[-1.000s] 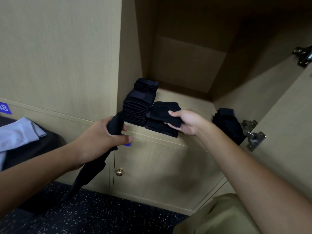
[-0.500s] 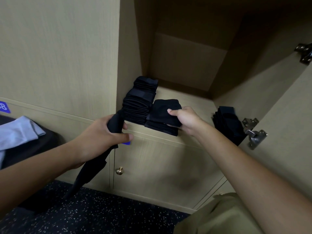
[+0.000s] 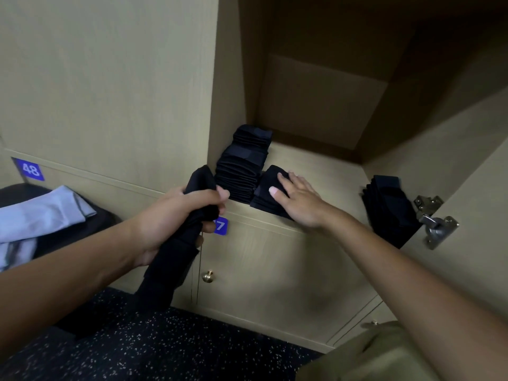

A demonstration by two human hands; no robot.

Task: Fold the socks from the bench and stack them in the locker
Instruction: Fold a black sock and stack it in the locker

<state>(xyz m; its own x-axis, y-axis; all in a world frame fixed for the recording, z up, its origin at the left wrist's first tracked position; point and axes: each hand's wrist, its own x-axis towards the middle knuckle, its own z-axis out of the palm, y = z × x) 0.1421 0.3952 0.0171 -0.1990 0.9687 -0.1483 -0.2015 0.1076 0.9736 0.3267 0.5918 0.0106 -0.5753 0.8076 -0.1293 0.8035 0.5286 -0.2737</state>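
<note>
Presently, items I log from the head view, all placed against the open locker (image 3: 316,166):

Left hand (image 3: 176,215): clenched round a loose black sock (image 3: 176,243), just below and left of the locker's front lip; the sock hangs down past the wrist toward the floor.

Right hand (image 3: 297,199): fingers straight, laid flat on the low sock pile (image 3: 268,193); grasping nothing.

Low sock pile: folded black socks on the locker floor at its front edge, touching the tall stack on its left.

Tall sock stack (image 3: 242,166): folded black socks against the locker's left wall, front corner, leaning slightly.

Third sock pile (image 3: 387,207): dark folded socks at the locker's right front corner, beside the door hinge (image 3: 434,221); well apart from the other two.

Desk (image 3: 16,191): dark surface left of the locker, carrying a pale blue cloth (image 3: 41,215).

Number tags: blue "48" plate (image 3: 29,169) on the panel left of the locker; a second blue plate (image 3: 220,225) under the locker's lip, partly hidden by my left hand.

Lower door: below the locker, with a small brass knob (image 3: 208,276).

Floor (image 3: 165,347): dark, speckled, beneath the locker bank.
</note>
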